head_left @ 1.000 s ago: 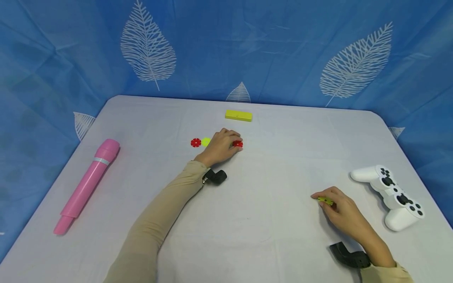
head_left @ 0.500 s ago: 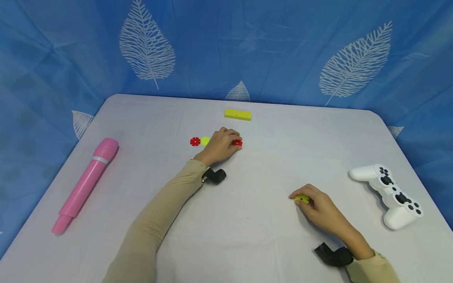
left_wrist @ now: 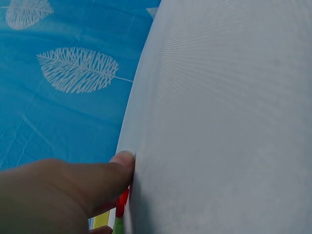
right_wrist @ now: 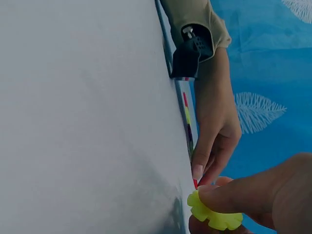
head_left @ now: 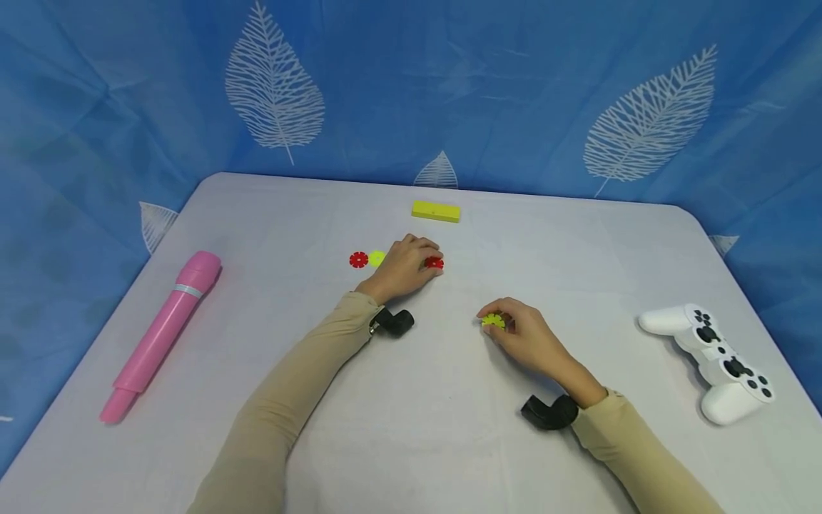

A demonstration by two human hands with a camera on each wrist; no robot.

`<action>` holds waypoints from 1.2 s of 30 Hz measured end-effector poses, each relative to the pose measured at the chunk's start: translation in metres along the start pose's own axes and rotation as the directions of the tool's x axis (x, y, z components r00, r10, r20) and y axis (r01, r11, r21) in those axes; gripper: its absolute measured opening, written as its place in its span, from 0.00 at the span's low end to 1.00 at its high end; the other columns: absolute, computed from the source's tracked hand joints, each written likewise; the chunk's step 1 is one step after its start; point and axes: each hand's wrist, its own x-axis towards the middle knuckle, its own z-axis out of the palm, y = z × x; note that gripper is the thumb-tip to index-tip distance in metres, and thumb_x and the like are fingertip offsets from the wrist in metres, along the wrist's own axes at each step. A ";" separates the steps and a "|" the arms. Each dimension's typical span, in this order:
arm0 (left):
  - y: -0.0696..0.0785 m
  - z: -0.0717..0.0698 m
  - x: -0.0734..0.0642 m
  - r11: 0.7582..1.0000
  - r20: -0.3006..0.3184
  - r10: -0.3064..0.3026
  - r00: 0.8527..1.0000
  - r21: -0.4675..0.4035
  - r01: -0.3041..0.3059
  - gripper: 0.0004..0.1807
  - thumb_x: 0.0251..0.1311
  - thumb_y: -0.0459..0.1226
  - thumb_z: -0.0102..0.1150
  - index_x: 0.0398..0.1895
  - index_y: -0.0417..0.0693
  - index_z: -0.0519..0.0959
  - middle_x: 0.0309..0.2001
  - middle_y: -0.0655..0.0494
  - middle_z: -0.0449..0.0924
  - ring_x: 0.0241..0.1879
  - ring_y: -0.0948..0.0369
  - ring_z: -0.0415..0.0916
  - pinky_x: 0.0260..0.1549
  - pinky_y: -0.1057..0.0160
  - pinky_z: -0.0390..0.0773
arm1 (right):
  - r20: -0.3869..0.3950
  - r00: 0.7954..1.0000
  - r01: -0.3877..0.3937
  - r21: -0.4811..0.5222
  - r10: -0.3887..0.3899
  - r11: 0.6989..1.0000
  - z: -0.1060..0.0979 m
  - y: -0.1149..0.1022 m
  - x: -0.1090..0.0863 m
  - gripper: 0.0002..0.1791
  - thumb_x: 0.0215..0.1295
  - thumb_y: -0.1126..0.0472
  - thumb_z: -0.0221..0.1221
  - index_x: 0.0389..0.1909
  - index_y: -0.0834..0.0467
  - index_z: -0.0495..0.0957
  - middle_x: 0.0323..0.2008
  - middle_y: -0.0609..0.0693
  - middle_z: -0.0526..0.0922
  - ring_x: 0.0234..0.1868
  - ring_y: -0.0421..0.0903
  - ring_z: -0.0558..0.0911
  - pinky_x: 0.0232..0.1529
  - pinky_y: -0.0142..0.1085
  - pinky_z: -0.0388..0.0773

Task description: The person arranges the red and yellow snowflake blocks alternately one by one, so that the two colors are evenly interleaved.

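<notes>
A row of small notched plastic discs lies on the white table, with a red disc [head_left: 359,260] and a yellow-green disc [head_left: 377,258] at its left end. My left hand [head_left: 403,265] rests over the row and hides its middle. Its thumb and fingers pinch another red disc [head_left: 434,263] at the right end. Nearer to me, my right hand [head_left: 526,337] pinches a yellow disc [head_left: 493,321] between thumb and fingers. That disc shows larger in the right wrist view, with the left hand [right_wrist: 217,117] close beyond it.
A yellow block [head_left: 436,211] lies behind the row. At the left is a pink microphone-shaped stick [head_left: 163,332]; a white game controller [head_left: 709,363] lies at the right. A blue leaf-print cloth [head_left: 501,93] hangs behind the table.
My right hand has moved left and away from me with the yellow disc, from beside the controller towards the left hand. The left hand has stayed on the red disc.
</notes>
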 end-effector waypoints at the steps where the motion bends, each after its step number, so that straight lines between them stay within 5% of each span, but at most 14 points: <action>1: 0.000 0.000 0.000 1.000 0.000 0.000 1.000 0.000 0.000 0.18 0.58 0.47 0.55 0.50 0.51 0.78 0.56 0.56 0.73 0.55 0.57 0.65 0.53 0.56 0.66 | -0.002 1.000 -0.010 0.001 0.010 1.000 0.001 -0.001 0.006 0.09 0.56 0.67 0.59 0.39 0.56 0.79 0.32 0.51 0.79 0.25 0.39 0.69 0.27 0.30 0.67; 14: 0.000 0.000 0.001 1.000 -0.009 -0.003 1.000 0.001 0.003 0.18 0.58 0.46 0.55 0.49 0.51 0.78 0.55 0.57 0.73 0.55 0.58 0.65 0.54 0.56 0.65 | -0.109 0.981 -0.151 0.102 0.162 0.983 0.013 -0.013 0.076 0.12 0.57 0.65 0.58 0.42 0.61 0.78 0.40 0.59 0.83 0.36 0.51 0.82 0.37 0.41 0.76; 23: -0.001 -0.001 0.001 1.000 -0.015 0.009 1.000 0.002 -0.009 0.18 0.58 0.46 0.55 0.49 0.50 0.78 0.55 0.57 0.74 0.54 0.57 0.65 0.52 0.55 0.66 | -0.202 0.934 -0.273 0.133 0.295 0.953 0.020 -0.010 0.108 0.12 0.55 0.62 0.60 0.41 0.59 0.79 0.37 0.58 0.84 0.36 0.50 0.82 0.30 0.33 0.72; 36: -0.002 -0.001 0.002 1.000 -0.015 0.019 1.000 0.001 -0.019 0.18 0.58 0.46 0.55 0.49 0.50 0.78 0.55 0.56 0.74 0.54 0.57 0.66 0.52 0.55 0.66 | -0.208 0.958 -0.185 0.071 0.196 0.980 0.024 -0.010 0.118 0.15 0.54 0.66 0.60 0.45 0.62 0.75 0.42 0.61 0.80 0.39 0.55 0.80 0.43 0.44 0.75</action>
